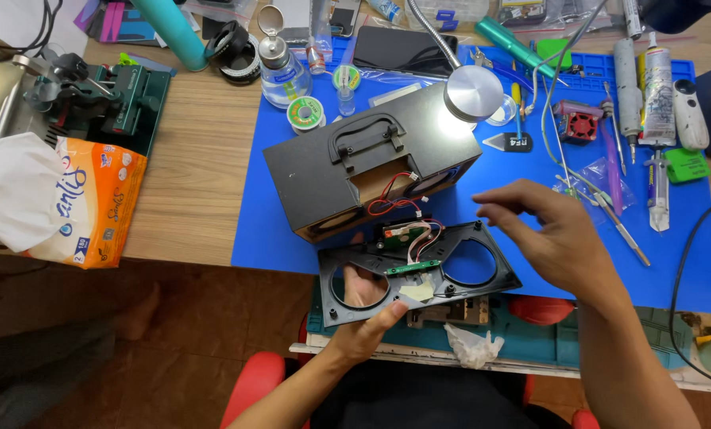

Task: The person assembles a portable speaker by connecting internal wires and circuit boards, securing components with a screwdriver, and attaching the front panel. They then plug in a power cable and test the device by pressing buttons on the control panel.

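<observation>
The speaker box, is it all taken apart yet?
Partly. The front panel is already off the black speaker box. The left hand holds that panel, the right hand hovers above it. Red and white wires still join panel and box.

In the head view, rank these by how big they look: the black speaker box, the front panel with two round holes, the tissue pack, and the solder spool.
1. Black speaker box
2. Tissue pack and front panel, held by the left hand: too alike to rank, and the panel is nearer the camera.
3. Solder spool, clearly smallest.
</observation>
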